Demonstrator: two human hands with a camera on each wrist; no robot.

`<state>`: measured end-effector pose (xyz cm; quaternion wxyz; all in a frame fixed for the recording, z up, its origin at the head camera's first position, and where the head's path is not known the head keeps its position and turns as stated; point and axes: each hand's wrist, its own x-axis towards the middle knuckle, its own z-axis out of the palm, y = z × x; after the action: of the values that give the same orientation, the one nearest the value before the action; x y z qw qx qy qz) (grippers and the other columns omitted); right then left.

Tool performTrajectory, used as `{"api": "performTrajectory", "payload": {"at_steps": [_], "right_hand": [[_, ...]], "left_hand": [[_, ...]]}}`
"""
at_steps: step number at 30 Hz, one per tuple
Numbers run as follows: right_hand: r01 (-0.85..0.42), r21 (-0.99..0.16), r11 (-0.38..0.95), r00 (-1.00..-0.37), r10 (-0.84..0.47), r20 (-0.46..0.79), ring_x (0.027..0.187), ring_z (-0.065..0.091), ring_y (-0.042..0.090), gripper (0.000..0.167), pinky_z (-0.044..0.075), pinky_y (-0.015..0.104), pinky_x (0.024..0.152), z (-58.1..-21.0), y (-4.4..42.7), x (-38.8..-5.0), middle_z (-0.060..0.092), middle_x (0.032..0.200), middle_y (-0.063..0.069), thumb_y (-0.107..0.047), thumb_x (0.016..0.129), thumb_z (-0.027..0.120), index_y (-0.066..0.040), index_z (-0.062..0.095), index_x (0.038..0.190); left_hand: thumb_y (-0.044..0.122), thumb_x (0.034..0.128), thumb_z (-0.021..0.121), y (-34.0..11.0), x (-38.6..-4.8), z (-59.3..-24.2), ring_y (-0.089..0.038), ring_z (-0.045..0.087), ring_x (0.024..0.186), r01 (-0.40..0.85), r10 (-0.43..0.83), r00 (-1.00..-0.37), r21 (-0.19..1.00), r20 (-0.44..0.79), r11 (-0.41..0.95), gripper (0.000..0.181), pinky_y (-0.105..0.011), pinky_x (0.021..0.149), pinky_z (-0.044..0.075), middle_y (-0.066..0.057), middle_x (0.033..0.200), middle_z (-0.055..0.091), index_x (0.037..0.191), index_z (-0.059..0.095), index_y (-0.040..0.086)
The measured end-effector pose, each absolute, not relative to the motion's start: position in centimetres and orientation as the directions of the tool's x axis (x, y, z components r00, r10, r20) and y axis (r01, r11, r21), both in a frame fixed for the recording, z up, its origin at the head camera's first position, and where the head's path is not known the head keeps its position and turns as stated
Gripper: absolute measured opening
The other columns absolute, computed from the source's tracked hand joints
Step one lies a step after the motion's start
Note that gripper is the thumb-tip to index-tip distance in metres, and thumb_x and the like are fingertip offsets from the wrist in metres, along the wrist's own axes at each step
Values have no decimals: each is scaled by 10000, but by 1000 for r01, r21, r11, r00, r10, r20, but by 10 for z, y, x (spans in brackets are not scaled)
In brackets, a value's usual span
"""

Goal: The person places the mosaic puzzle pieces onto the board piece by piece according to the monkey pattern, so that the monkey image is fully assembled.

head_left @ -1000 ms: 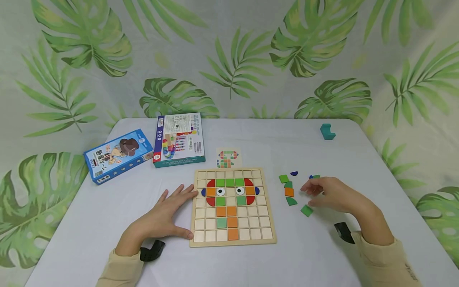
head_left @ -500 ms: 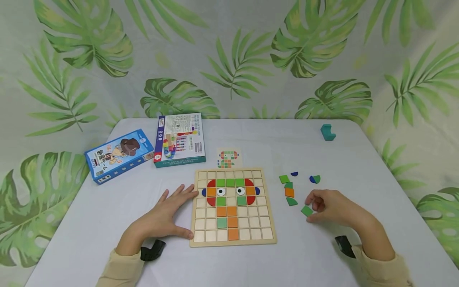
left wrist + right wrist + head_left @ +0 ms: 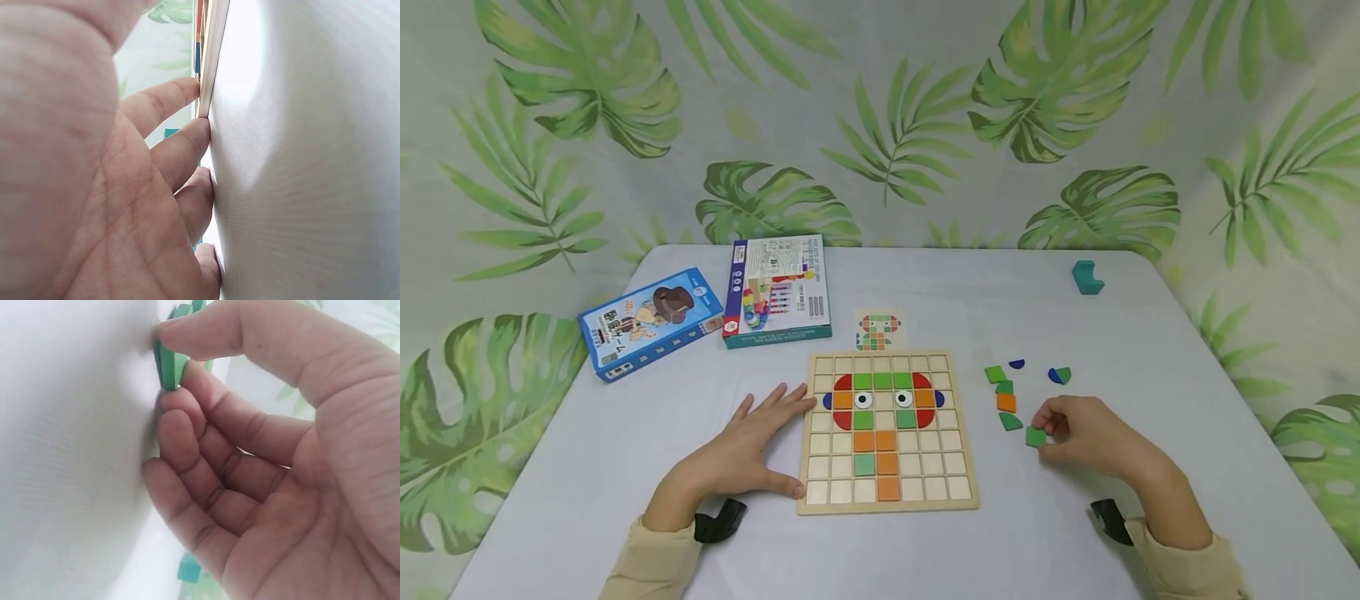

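A green square tile (image 3: 1036,437) is pinched between the thumb and fingers of my right hand (image 3: 1090,433), low over the white tabletop. In the right wrist view the tile (image 3: 174,365) stands tilted at the thumb tip, the other fingers curled beneath. My left hand (image 3: 737,454) lies spread along the left edge of a wooden grid board (image 3: 887,507), with thumb and fingertips touching its frame. Red, orange, green and blue pieces and two eye discs form a figure on the board. Fingertips of the left hand (image 3: 150,169) meet the board's side in the left wrist view.
Between board and right hand lie loose green pieces (image 3: 995,374) and an orange square (image 3: 1006,402). Blue half-discs (image 3: 1017,364) lie farther back. A pattern card (image 3: 881,331) sits behind the board. Two boxes (image 3: 651,323) stand back left, a teal block (image 3: 1087,277) back right.
My right hand has come nearer from beside the blue and green pieces and taken hold of the green square tile, which has turned and shifted slightly left. The left hand stays put.
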<state>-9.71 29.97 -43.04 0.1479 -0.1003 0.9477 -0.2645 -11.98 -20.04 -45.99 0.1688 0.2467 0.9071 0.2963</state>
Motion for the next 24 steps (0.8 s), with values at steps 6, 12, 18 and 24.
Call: {"api": "performTrajectory", "payload": {"at_steps": [6, 12, 18, 24], "right_hand": [[-133, -550, 824, -942, -278, -189, 806, 547, 89, 268, 502, 207, 690, -433, 294, -94, 643, 866, -37, -139, 780, 899, -103, 710, 967], [-163, -546, 822, -946, -287, -151, 829, 564, 83, 247, 524, 203, 729, -428, 279, -92, 647, 868, -60, -139, 787, 874, -130, 702, 963], [-249, -588, 769, -925, -369, -92, 869, 611, 95, 240, 585, 230, 781, -420, 255, -89, 683, 927, -77, -98, 796, 849, -125, 707, 987], [-332, -597, 730, -890, -453, -58, 886, 628, 108, 249, 607, 252, 812, -418, 223, -89, 668, 941, -89, -64, 787, 805, -143, 708, 1003]], "left_hand": [[585, 703, 962, -200, -120, -460, -390, 89, 1696, 344, 545, -823, 621, -162, 704, 1173, -739, 1314, -44, -51, 1801, 258, 1666, 405, 213], [583, 702, 962, -200, -121, -459, -390, 88, 1696, 344, 544, -823, 619, -162, 706, 1176, -736, 1316, -44, -49, 1802, 254, 1667, 402, 211], [575, 700, 967, -200, -120, -459, -390, 92, 1695, 339, 540, -825, 619, -166, 708, 1174, -736, 1317, -40, -45, 1801, 259, 1666, 407, 212], [579, 700, 965, -200, -120, -459, -390, 92, 1695, 339, 540, -825, 617, -169, 711, 1175, -736, 1317, -40, -42, 1801, 259, 1666, 406, 214]]}}
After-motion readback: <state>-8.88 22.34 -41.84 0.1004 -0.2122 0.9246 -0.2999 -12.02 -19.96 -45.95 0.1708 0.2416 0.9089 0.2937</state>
